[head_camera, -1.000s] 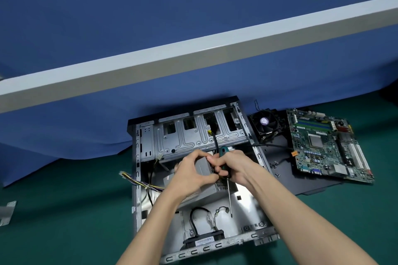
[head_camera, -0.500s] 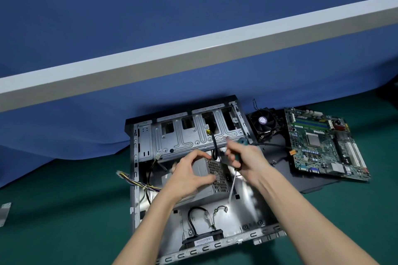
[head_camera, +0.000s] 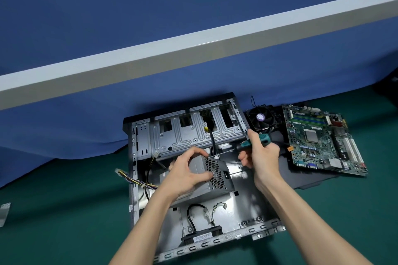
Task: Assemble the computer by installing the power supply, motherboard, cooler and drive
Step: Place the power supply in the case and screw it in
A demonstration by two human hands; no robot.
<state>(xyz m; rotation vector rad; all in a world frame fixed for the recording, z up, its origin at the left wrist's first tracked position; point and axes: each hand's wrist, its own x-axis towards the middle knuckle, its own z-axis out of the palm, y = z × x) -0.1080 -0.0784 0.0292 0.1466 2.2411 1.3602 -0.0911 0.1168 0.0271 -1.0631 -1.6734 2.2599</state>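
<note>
An open metal computer case [head_camera: 247,206] lies flat on the green mat. Inside it sits the grey power supply [head_camera: 217,173] with its mesh face toward the right. My left hand [head_camera: 186,173] grips the top of the power supply, fingers curled over its upper edge. My right hand [head_camera: 261,153] holds a teal-handled screwdriver [head_camera: 257,140] nearly level, its tip at the upper corner of the mesh face. The motherboard [head_camera: 323,139] lies on a dark panel to the right of the case. The cooler fan [head_camera: 261,119] stands between the case and the motherboard.
Yellow and coloured cables [head_camera: 133,179] stick out of the case's left side. A black part with a label [head_camera: 201,236] and loose wires lie at the case's near edge. A blue cloth and a white beam [head_camera: 193,45] rise behind. A metal piece [head_camera: 4,213] lies far left.
My right hand has moved up and to the right, swinging the screwdriver from pointing down to nearly level with its tip at the power supply's corner. My left hand stayed on the power supply.
</note>
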